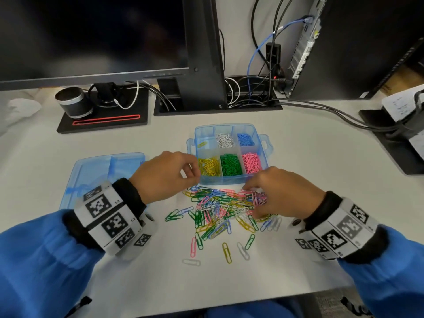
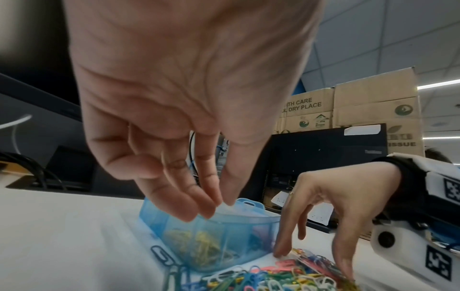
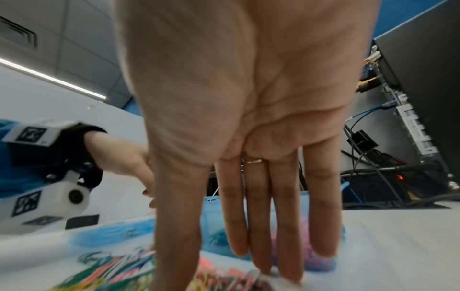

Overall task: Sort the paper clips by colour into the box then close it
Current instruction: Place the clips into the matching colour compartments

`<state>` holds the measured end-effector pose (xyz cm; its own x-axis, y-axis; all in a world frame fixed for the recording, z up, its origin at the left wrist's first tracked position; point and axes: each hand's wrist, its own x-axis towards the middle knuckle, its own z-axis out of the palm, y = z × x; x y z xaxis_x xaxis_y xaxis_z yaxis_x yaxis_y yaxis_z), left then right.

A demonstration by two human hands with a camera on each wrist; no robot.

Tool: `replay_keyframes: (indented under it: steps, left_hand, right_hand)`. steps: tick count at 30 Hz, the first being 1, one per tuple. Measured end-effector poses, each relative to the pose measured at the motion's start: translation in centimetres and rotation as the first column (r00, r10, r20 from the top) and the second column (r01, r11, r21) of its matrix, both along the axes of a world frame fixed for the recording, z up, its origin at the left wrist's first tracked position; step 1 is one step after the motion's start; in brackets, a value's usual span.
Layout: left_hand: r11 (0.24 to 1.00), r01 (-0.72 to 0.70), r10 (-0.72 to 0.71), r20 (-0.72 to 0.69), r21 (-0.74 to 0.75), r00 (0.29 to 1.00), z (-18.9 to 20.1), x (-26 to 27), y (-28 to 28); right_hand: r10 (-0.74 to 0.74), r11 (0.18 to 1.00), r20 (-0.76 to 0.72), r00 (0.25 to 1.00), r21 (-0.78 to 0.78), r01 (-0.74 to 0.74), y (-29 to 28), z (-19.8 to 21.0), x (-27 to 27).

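Observation:
A clear blue box (image 1: 218, 180) stands open mid-table, with yellow (image 1: 208, 166), green (image 1: 230, 165), pink (image 1: 252, 162), white (image 1: 224, 140) and blue clips (image 1: 245, 140) in separate compartments. A mixed pile of paper clips (image 1: 220, 210) lies just in front of it. My left hand (image 1: 191, 174) hovers over the yellow compartment's left edge; in the left wrist view its fingers (image 2: 199, 208) hang loosely curled with no clip visible in them. My right hand (image 1: 252, 200) reaches down with straight fingers (image 3: 286, 246) touching the pile's right side, among pink clips.
The box's blue lid (image 1: 101, 175) lies flat to the left, under my left wrist. Behind stand a monitor (image 1: 103, 37), a black tray with a cylinder (image 1: 73, 102), cables (image 1: 321, 109) and a computer tower (image 1: 358, 47). A paper stand (image 1: 403, 115) sits at the right edge.

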<state>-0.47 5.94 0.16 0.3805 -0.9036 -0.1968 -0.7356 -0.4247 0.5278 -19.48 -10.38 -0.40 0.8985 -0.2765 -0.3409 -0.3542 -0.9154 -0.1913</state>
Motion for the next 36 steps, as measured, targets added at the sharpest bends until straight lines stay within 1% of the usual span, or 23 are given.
replay_keyframes:
  steps: [4,12,15,18,20,23,26,28,29,30,31,32,33,34,35,36]
  left_hand:
    - [0.997,0.052,-0.05,-0.054,0.051,0.997,-0.1,-0.5,-0.3]
    - [0.991,0.085,-0.082,-0.035,0.103,0.996,-0.5,-1.5,-0.9]
    - [0.992,0.082,-0.08,-0.032,0.098,0.996,-0.1,-2.3,-1.3]
    - [0.995,0.071,-0.071,-0.007,0.074,0.997,0.4,-3.1,-1.7]
    - [0.996,0.076,-0.076,0.002,0.052,0.997,0.6,-3.6,-1.9]
    - [0.996,0.084,-0.084,0.01,0.014,0.996,0.5,-4.5,-2.6]
    - [0.995,0.09,-0.092,-0.041,-0.048,0.995,0.3,-5.5,-3.0]
    - [0.995,0.051,-0.061,-0.128,-0.082,0.99,0.1,-6.3,-3.1]
    - [0.996,0.002,-0.02,-0.203,-0.087,0.979,0.0,-6.7,-3.2]
    - [0.996,-0.06,0.035,-0.299,-0.073,0.954,-0.1,-7.1,-3.3]
    - [0.991,-0.127,0.097,-0.409,-0.046,0.907,0.0,-7.5,-3.5]
    - [0.982,-0.188,0.157,-0.536,-0.004,0.83,0.1,-8.0,-3.6]
    - [0.971,-0.234,0.207,-0.673,0.051,0.71,0.2,-8.4,-3.8]
    - [0.96,-0.258,0.239,-0.8,0.11,0.551,0.1,-8.7,-4.1]
    - [0.953,-0.257,0.249,-0.897,0.161,0.364,0.1,-9.0,-4.3]
    - [0.95,-0.247,0.236,-0.956,0.19,0.172,0.1,-9.4,-4.5]
  right_hand:
    - [0.026,0.998,-0.004,1.0,-0.061,-0.026,0.4,-1.0,-0.3]
    - [0.036,0.999,0.118,0.992,0.027,-0.039,-0.2,-2.0,-0.1]
    - [0.028,0.999,0.145,0.989,0.029,-0.033,-0.7,-2.0,-0.7]
    - [0.027,0.999,0.142,0.99,0.036,-0.033,-1.4,-1.9,-1.1]
    - [0.025,0.997,0.154,0.988,0.072,-0.036,-1.9,-1.7,-1.4]
    - [-0.001,0.988,0.214,0.977,0.152,-0.033,-2.6,-1.2,-1.9]
    - [-0.074,0.967,0.276,0.958,0.255,0.002,-3.2,-0.3,-2.4]
    - [-0.134,0.947,0.309,0.941,0.319,0.03,-3.6,0.0,-2.9]
    - [-0.165,0.936,0.32,0.933,0.349,0.046,-3.8,0.2,-3.1]
    - [-0.194,0.924,0.331,0.923,0.378,0.059,-3.9,0.3,-3.2]
    - [-0.211,0.917,0.347,0.914,0.395,0.061,-4.0,0.6,-3.4]
    - [-0.216,0.913,0.364,0.906,0.404,0.055,-3.9,0.9,-3.4]
    - [-0.212,0.912,0.388,0.897,0.408,0.039,-3.7,1.3,-3.3]
    - [-0.204,0.912,0.416,0.886,0.41,0.018,-3.5,1.6,-3.1]
    - [-0.195,0.909,0.443,0.875,0.416,-0.008,-3.1,2.0,-2.7]
    - [-0.18,0.908,0.467,0.866,0.418,-0.037,-2.7,2.2,-2.3]
